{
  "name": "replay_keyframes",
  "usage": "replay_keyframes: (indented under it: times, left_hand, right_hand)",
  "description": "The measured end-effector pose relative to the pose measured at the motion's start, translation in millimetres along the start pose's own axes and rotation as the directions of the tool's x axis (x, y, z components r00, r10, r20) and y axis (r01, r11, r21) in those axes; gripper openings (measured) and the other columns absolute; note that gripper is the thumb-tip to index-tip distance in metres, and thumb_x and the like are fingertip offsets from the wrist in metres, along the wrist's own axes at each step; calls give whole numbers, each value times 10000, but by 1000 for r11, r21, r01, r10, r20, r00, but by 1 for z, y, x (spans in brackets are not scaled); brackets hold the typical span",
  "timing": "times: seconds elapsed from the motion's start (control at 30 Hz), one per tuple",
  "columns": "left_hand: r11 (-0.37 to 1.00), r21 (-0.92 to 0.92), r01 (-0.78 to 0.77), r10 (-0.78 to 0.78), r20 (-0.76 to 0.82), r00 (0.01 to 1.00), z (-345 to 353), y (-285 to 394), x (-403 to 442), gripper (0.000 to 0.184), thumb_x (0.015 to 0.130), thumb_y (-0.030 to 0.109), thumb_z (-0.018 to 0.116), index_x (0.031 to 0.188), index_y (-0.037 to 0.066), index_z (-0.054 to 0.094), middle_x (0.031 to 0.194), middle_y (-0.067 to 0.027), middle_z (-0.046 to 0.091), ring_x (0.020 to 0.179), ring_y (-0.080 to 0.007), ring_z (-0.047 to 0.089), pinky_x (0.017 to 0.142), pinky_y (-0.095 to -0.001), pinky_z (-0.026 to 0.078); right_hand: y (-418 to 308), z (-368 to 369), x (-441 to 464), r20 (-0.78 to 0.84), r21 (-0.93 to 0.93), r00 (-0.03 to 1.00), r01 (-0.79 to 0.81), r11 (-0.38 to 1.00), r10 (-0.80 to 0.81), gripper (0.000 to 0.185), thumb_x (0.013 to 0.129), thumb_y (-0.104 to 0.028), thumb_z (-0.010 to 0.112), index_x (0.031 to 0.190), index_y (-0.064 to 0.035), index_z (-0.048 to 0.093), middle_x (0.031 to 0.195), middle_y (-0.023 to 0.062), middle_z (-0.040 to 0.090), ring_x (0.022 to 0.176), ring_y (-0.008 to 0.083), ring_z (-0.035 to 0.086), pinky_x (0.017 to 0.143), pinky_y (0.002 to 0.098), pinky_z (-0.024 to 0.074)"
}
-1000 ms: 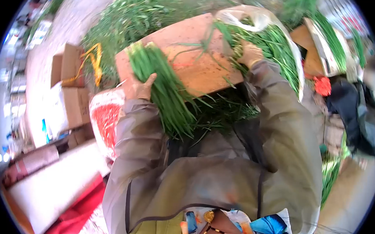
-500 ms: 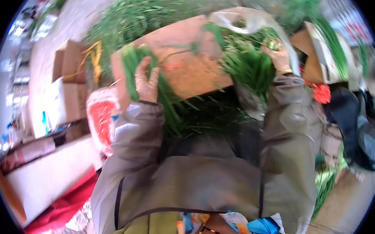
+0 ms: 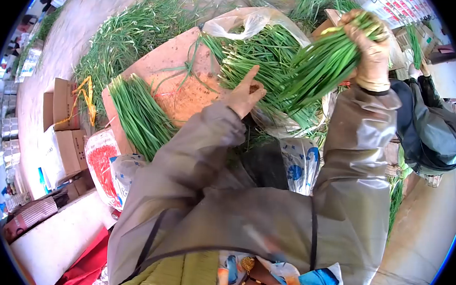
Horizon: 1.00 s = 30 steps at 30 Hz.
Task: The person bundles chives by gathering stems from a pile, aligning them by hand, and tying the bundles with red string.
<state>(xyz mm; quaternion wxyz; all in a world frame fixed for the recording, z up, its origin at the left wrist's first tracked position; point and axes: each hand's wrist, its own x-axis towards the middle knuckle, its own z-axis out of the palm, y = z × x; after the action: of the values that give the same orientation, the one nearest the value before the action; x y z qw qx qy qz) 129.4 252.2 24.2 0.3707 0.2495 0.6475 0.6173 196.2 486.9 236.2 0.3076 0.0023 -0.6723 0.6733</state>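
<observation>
My right hand (image 3: 369, 52), raised at the upper right, is closed around the pale stem ends of a bunch of green chives (image 3: 324, 67). The leaves hang down to the left over the chive pile (image 3: 266, 49), which lies in a clear plastic bag (image 3: 228, 30). Beside the pile's near left edge is my left hand (image 3: 247, 94), its index finger stretched out and nothing held; whether it touches the leaves I cannot tell. Another chive bundle (image 3: 142, 112) lies on the left side of the soil-smeared board (image 3: 165, 56). A green leaf strand (image 3: 188, 65) crosses the board.
Loose greens (image 3: 125, 39) cover the floor beyond the board. Cardboard boxes (image 3: 65, 103) with yellow strapping (image 3: 88, 99) stand at left, near a bag of red ties (image 3: 102, 161). Printed plastic (image 3: 299, 164) lies by my lap. Another person (image 3: 430, 122) works at right.
My left hand has left the bundle on the board's left and moved right to the pile. My right hand has risen up and right with a bunch of chives. The view has shifted.
</observation>
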Motion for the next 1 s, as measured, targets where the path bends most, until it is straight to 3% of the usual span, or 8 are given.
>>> replay_keyframes:
  times: [0.17, 0.37, 0.43, 0.47, 0.53, 0.63, 0.77, 1.0]
  left_hand:
    - [808, -6, -589, 588, -42, 808, 11, 103, -45, 1112, 661, 324, 793, 1438, 80, 36, 1404, -172, 287, 1297, -292, 278, 1063, -359, 198]
    - [708, -705, -49, 152, 84, 985, 30, 105, -106, 623, 640, 226, 804, 1160, 54, 507, 977, -10, 578, 896, -156, 552, 776, -298, 457]
    - [583, -805, 109, 105, 208, 972, 33, 80, -119, 534, 673, 190, 766, 1126, 45, 524, 948, -37, 590, 870, -179, 572, 751, -318, 479]
    - [540, -828, 151, 118, 252, 960, 31, 66, -124, 484, 719, 205, 729, 1127, 46, 522, 946, -57, 592, 901, -195, 575, 762, -338, 487]
    - [393, -913, 107, 88, 153, 984, 28, 49, -126, 442, 752, 213, 698, 1125, 49, 525, 945, -63, 594, 908, -201, 574, 771, -345, 486]
    - [169, -980, -101, -39, -109, 993, 23, 44, -115, 274, 871, 233, 556, 1075, 50, 549, 1016, -143, 609, 926, -264, 567, 875, -412, 445]
    - [-88, -979, -185, 13, -187, 982, 26, 36, -85, 357, 883, 337, 537, 997, 0, 552, 973, -192, 616, 956, -301, 561, 904, -435, 434]
    - [-173, -979, -109, 136, -133, 982, 6, 73, -72, 558, 829, 629, 426, 1079, 145, 546, 1078, -55, 591, 1007, -250, 554, 865, -467, 455]
  right_hand:
    - [-43, 73, -4, 187, 39, 976, -121, 992, 112, 303, 726, -53, 689, 995, -4, 557, 888, 115, 620, 801, 214, 622, 710, 321, 521]
    - [-8, 152, -41, 108, 70, 919, -387, 920, 378, 284, 774, -129, 673, 1027, -22, 601, 932, 55, 639, 883, 153, 593, 824, 269, 443]
    - [-6, 155, -55, 288, -327, 894, -245, 913, 343, 346, 789, -137, 665, 1099, -15, 572, 1028, 91, 613, 946, 175, 574, 865, 287, 433]
    - [17, 143, -66, 101, -828, 966, -50, 558, 237, 446, 787, -193, 682, 1166, -13, 530, 1137, 138, 564, 1026, 206, 547, 908, 307, 418]
    - [35, 116, -100, 631, -768, 774, 613, 186, 50, 764, 716, -345, 735, 1269, 64, 401, 1188, 237, 505, 1117, 304, 496, 940, 360, 394]
    - [15, 135, -177, 286, -723, 887, -47, 689, 361, 913, 673, -361, 754, 1356, 14, 278, 1239, 247, 462, 1133, 399, 462, 960, 413, 373]
    - [-7, 165, -145, 9, -1000, 618, 3, 9, 786, 824, 668, -189, 738, 1372, -182, 310, 1009, 192, 611, 975, 339, 582, 826, 382, 470]
    - [-17, 221, -22, 396, -617, 473, 772, -154, 787, 302, 697, -143, 708, 969, -81, 592, 850, 105, 660, 849, 273, 636, 755, 375, 497]
